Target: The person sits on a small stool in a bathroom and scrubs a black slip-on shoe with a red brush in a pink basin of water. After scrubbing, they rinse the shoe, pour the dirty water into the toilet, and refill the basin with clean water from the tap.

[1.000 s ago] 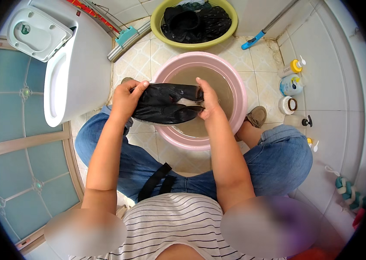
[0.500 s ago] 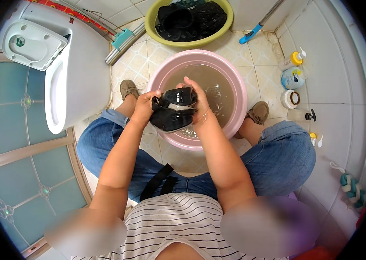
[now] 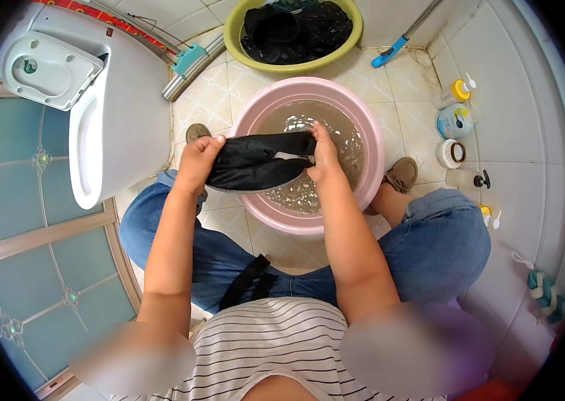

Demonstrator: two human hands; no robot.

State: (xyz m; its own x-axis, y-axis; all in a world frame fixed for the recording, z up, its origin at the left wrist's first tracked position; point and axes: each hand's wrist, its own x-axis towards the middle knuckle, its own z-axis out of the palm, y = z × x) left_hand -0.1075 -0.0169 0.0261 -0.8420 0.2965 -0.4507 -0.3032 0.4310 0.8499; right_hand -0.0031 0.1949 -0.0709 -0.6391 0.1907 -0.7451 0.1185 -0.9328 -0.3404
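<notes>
Both my hands hold a wet black cloth shoe [image 3: 259, 159] stretched out above a pink basin [image 3: 370, 160]. Pale lining shows through its long opening, and a greyish edge runs along its near side. My left hand [image 3: 200, 164] pinches the left end, thumb on top. The other end is gripped by my right hand [image 3: 324, 152], fingers closed round it. Murky water [image 3: 346, 147] with ripples and bubbles fills the lower part of the basin.
A yellow-green tub [image 3: 356, 41] of black items stands at the back. To the left are a toilet [image 3: 125, 113] and a sponge mop [image 3: 191, 61]. Several bottles, such as a blue-white one [image 3: 455, 121], line the right wall. A blue-ended pole [image 3: 389, 53] leans behind.
My hands have moved apart, drawing the bunched shoe out long and flat. My left hand has shifted left and slightly nearer. More ripples and bubbles show on the water.
</notes>
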